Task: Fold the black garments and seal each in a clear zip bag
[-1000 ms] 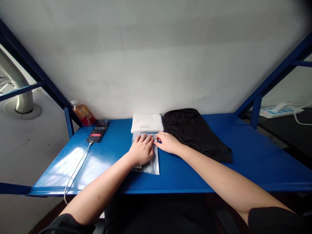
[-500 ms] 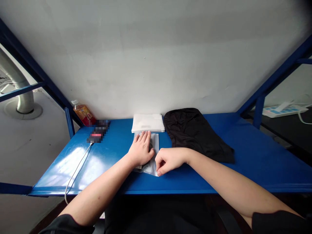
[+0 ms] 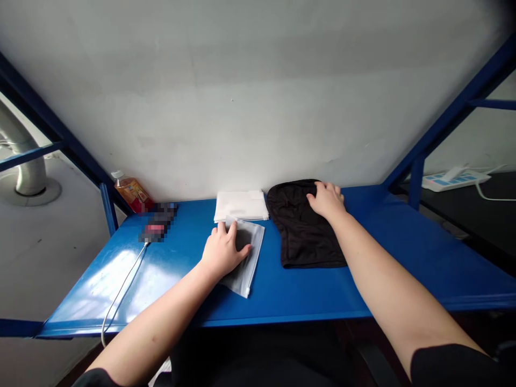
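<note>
A clear zip bag (image 3: pixel 250 263) with something dark inside lies tilted on the blue table (image 3: pixel 298 295), its slider at the near right corner. My left hand (image 3: pixel 226 247) rests on the bag, fingers apart. Just behind it sits a stack of white zip bags (image 3: pixel 241 206). Black cloth (image 3: pixel 300 231) lies to the right of the bags, and my right hand (image 3: pixel 328 200) is on its far right part with the fingers spread.
At the back left a drink bottle (image 3: pixel 133 192) leans near the blue frame, beside a blurred dark device (image 3: pixel 159 221) with a white cable (image 3: pixel 123 285). A white power strip (image 3: pixel 455 179) lies on a dark surface at far right.
My right hand has left the zip bag's edge, opened, and moved right and back onto the black cloth. The zip bag has turned slightly under my left hand.
</note>
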{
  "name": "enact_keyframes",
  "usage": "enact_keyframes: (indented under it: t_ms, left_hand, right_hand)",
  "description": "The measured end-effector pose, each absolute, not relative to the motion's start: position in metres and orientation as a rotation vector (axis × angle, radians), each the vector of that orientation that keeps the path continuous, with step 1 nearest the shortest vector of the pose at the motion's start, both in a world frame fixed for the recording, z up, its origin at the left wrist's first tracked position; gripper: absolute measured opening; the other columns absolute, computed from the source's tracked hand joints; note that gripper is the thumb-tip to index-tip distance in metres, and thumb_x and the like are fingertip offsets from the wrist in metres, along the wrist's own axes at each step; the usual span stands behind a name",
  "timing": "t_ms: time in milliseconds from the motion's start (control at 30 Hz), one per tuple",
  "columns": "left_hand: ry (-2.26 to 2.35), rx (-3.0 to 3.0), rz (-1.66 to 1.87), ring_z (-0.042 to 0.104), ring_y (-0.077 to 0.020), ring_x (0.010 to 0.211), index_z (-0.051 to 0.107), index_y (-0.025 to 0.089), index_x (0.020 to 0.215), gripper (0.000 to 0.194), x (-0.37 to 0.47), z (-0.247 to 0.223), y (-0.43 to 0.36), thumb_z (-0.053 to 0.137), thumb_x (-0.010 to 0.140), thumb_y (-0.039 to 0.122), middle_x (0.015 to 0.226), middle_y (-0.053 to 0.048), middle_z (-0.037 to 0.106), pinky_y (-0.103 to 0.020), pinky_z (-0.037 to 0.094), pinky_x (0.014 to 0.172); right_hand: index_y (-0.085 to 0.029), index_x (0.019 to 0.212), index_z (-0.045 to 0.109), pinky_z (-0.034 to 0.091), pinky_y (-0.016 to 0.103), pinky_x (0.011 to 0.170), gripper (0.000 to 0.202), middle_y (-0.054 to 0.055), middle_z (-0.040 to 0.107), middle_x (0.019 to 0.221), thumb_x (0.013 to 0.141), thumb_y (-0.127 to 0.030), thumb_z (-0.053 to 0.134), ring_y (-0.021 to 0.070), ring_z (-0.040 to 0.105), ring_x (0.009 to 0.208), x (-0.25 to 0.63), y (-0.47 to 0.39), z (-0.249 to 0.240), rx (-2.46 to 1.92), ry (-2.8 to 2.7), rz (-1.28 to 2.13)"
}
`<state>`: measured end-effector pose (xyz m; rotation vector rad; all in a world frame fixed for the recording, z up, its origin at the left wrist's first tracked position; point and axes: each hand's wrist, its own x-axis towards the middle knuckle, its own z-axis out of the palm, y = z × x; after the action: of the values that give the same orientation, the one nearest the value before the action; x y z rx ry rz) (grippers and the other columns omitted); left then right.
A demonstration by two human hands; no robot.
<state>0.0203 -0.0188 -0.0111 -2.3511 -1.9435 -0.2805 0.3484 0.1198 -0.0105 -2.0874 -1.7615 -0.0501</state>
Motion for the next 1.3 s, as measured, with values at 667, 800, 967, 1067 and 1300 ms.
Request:
enact_keyframes:
  t_ms: [667,800,967,1067,1300]
  left_hand:
    - [-2.150,-2.096,-0.115,0.024,-0.0397,0.152,0.036,0.018,0.156,0.061,-0.079,-0.029,0.049,0.033,0.101,0.045,0.163,-0.021,0.029,-0.056,0.027,0.116]
    - [-2.140,-2.171,-0.091,0.018,-0.0399,0.154,0.037,0.031,0.156,0.056,-0.083,-0.028,0.054,0.028,0.102,0.045,0.167,-0.013,0.023,-0.059,0.023,0.117]
    - [-2.143,-2.171,-0.097,0.016,-0.0411,0.154,0.040,0.033,0.154,0.056,-0.081,-0.027,0.058,0.030,0.102,0.048,0.168,-0.012,0.023,-0.060,0.021,0.118]
    - [-2.142,-2.145,-0.162,0.018,-0.0395,0.154,0.045,0.033,0.152,0.053,-0.079,-0.029,0.059,0.036,0.101,0.045,0.167,-0.011,0.026,-0.062,0.021,0.117]
    - [-1.902,-2.223,-0.710,0.048,-0.0304,0.137,0.071,0.018,0.117,0.036,-0.066,-0.017,0.047,0.045,0.096,0.033,0.143,-0.015,0.056,-0.051,0.036,0.115]
  right_hand:
    - [-0.022,0.137,0.052,0.045,0.049,0.094,0.065,0.019,0.059,0.135,0.084,-0.057,0.063,0.0396,0.054,0.122,0.400,0.138,-0.023,-2.030,-2.164,0.125]
    - [-0.023,0.119,0.059,0.048,0.036,0.086,0.041,0.013,0.065,0.120,0.080,-0.032,0.068,0.0282,0.062,0.105,0.418,0.138,-0.020,-1.850,-2.289,0.262]
    - [-0.024,0.090,0.056,0.041,0.029,0.064,0.011,0.003,0.066,0.086,0.080,-0.023,0.061,0.0193,0.058,0.072,0.421,0.132,-0.012,-1.864,-2.337,0.340]
    - [-0.023,0.080,0.054,0.037,0.028,0.059,0.010,0.000,0.062,0.074,0.075,-0.022,0.062,0.0171,0.053,0.064,0.418,0.128,-0.007,-1.881,-2.293,0.353]
    - [-0.022,0.076,0.053,0.044,0.028,0.066,0.026,0.000,0.058,0.073,0.070,-0.040,0.071,0.0165,0.055,0.069,0.389,0.104,0.028,-1.394,-1.920,0.682]
